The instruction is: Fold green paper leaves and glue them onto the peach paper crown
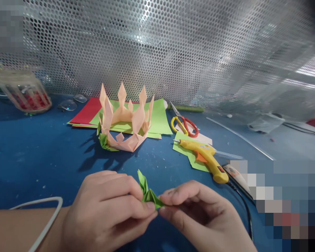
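Note:
My left hand [107, 210] and my right hand [202, 217] meet low in the middle of the view, both pinching a small folded green paper piece [147, 191] between fingertips and thumbs. Its pointed tip sticks up between the hands. Beyond them on the blue table [42, 154] stands a peach paper crown-like flower [124, 119] with tall pointed petals and a green folded piece at its lower left edge.
Red and green paper sheets [160, 119] lie under and behind the flower. Scissors [185, 124] with red and yellow handles and a yellow glue gun [207, 157] on a green scrap lie to the right. A jar [25, 92] stands far left before a perforated metal screen [173, 52]. A white cable [47, 217] crosses my left forearm.

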`<state>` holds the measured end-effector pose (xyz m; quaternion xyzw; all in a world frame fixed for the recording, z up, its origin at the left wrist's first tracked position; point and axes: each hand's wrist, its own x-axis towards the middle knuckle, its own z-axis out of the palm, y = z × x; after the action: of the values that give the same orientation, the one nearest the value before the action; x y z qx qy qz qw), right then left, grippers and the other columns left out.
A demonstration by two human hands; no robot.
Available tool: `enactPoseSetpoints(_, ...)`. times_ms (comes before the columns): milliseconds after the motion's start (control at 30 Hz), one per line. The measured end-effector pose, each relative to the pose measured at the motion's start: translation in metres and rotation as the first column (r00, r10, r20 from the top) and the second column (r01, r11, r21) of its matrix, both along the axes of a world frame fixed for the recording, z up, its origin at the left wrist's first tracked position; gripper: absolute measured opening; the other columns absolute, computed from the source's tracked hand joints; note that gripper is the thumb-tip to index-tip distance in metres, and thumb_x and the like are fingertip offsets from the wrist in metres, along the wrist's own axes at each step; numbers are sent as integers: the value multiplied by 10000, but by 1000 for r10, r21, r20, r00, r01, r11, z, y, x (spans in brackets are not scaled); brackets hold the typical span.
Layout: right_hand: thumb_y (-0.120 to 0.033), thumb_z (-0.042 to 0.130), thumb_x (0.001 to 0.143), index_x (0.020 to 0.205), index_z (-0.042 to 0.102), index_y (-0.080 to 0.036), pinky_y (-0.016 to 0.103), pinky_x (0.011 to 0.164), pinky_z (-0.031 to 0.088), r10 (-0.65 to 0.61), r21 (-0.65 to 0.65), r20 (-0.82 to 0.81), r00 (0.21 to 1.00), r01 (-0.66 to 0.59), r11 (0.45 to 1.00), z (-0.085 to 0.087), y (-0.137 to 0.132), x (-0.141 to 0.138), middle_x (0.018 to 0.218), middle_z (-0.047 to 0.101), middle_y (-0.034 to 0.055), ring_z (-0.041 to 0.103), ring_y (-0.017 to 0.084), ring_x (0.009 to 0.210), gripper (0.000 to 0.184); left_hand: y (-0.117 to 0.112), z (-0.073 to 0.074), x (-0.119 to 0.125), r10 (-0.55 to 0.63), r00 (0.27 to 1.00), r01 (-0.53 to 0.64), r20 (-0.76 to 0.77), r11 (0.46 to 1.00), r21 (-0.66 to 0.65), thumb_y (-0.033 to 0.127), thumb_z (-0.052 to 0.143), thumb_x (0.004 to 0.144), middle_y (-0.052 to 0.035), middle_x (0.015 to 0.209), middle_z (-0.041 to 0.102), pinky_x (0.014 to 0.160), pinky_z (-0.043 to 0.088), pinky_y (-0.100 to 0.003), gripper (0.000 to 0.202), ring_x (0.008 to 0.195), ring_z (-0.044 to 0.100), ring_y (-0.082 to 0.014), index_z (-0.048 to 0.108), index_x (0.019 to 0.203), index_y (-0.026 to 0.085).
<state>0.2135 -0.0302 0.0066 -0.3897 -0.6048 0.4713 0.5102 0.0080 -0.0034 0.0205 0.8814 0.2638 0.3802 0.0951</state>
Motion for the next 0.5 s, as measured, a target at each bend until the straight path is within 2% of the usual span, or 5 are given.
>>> enactPoseSetpoints(167,-86,790,724,831,748,-291,151,671,622,-8,44,24,1000,7,999,4,-1,1,799,788,-45,761,158,716,235,-2,-9,3,33,997,-35,69,999,22,179,575,903,81,638,623,555,408,-218,154,517,536,-68,621,772,245)
enactPoseSetpoints(333,-44,804,687,859,769,-327,124,664,614,-22,93,37,999,18,996,6,2,2,784,787,-58,758,138,689,333,-2,-8,3,26,997,-29,74,999,31,203,565,916,77,614,615,556,431,-205,169,495,537,-69,627,766,248)
enactPoseSetpoints(433,-29,805,670,817,773,-334,119,683,606,-25,32,-14,1000,26,999,8,0,-3,775,786,-64,755,126,686,341,-1,-2,2,14,998,-17,54,998,55,191,582,910,80,616,630,541,437,-198,166,493,551,-64,640,761,239)
enactPoseSetpoints(500,-53,817,652,739,773,-327,103,669,597,-94,-55,-85,992,89,995,9,-3,-9,725,777,-71,748,111,653,290,0,2,1,-19,999,16,32,995,95,170,593,907,76,621,644,524,441,-194,168,493,568,-59,652,757,218)
